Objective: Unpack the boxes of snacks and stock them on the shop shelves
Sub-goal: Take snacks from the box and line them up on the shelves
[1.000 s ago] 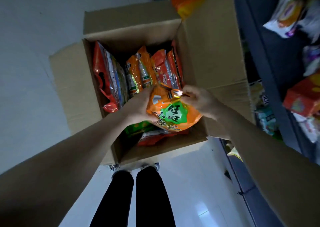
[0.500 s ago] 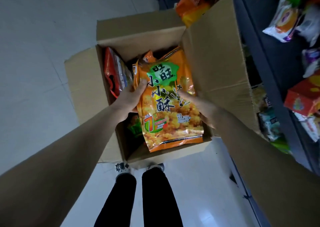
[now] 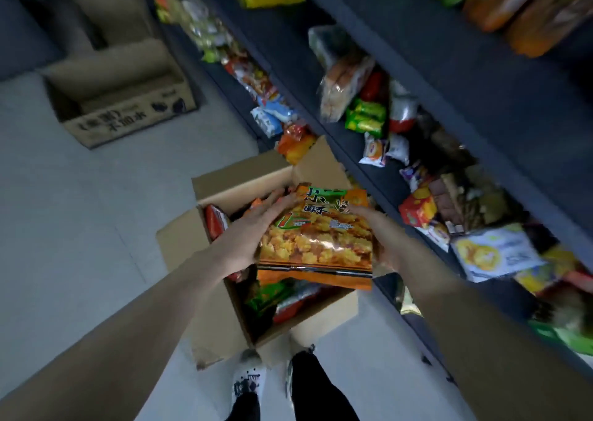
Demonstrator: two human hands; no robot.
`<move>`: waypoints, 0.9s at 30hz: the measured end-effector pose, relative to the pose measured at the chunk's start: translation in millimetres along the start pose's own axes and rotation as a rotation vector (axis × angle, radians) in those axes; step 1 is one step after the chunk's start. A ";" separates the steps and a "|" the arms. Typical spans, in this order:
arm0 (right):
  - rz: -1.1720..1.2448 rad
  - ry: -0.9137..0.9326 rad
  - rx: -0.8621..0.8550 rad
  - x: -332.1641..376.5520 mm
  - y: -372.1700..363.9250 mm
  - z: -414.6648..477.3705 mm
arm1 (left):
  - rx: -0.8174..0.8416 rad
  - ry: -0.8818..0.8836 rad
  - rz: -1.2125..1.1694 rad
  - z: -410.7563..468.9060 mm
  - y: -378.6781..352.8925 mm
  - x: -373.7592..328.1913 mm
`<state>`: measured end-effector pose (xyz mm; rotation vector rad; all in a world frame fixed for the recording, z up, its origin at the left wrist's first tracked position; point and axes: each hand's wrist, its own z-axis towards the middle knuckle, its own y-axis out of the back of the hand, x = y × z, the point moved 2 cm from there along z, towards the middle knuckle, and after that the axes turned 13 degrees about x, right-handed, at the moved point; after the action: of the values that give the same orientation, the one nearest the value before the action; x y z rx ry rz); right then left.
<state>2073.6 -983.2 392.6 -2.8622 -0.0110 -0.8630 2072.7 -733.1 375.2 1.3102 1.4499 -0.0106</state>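
Blurred shelves flank the box; left hand lies flat against the orange bag, right hand half hidden, grip unclear.

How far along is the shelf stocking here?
Done: the shelves already carry many snack packs, and the far box looks emptied. In hand: an orange snack bag above the open box, left hand pressed flat on it, right hand gripping its edge. Left: other bags inside that box to shelve.
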 end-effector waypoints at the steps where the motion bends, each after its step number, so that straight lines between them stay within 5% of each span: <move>1: 0.024 0.012 -0.024 9.9 -1.3 -26.5 | -0.046 -0.035 -0.016 -9.1 19.8 -20.6; 6: 0.139 0.194 -0.222 48.9 15.5 -145.6 | -0.073 -0.217 -0.179 -40.0 87.8 -114.2; 10: 0.179 0.277 -0.249 70.8 29.1 -226.1 | -0.003 -0.314 -0.035 -45.7 114.2 -183.7; 16: 0.178 0.452 -0.366 98.6 40.2 -322.9 | -0.149 -0.359 -0.196 -44.4 150.2 -271.9; 21: -0.148 0.619 -0.662 99.5 77.8 -401.2 | -0.170 -0.363 -0.586 -42.2 157.4 -337.9; 27: -0.421 0.693 -0.580 65.3 117.7 -474.1 | -0.052 -0.427 -0.740 -33.9 129.5 -425.6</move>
<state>1873.8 -1171.8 801.8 -2.8887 -0.3436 -2.2198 2035.1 -951.0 762.6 0.6134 1.4617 -0.6919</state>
